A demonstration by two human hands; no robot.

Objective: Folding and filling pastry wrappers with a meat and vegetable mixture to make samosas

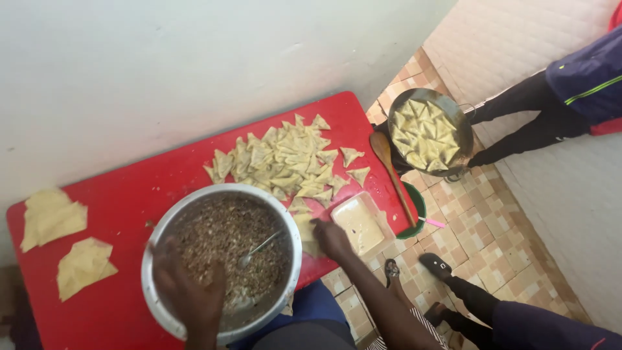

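hands of the person show only from above, both blurred. the left hand [189,290] rests on the near rim of a big metal bowl [162,227] and covers part of it; its fingers curl over the rim, but whether they clamp it is hard to make out. the bowl sits at the near edge of a red table [129,188], filled with brown minced filling [223,236], and a spoon [259,248] lies in the filling with its handle pointing toward the bowl's right rim. the bottom of the bowl is cut off by the forearm.

the right hand [330,238] reaches past the bowl's right side and lies flat on a pale pastry sheet [304,227] near the table's near right corner; the fingers look spread and pressing, not closed around anything. just beside that hand stands a white tray of pale paste [357,223]. a heap of folded triangles [285,162] lies along the far edge, and two stacks of pastry sheets [65,240] lie at the left edge.

off the table's right edge, a wooden spoon [391,175] juts over a green bowl [418,207], mostly hidden. farther right, a pan of triangles [427,129] sits on the tiled floor [492,233]. other people's legs are cut off at the right.
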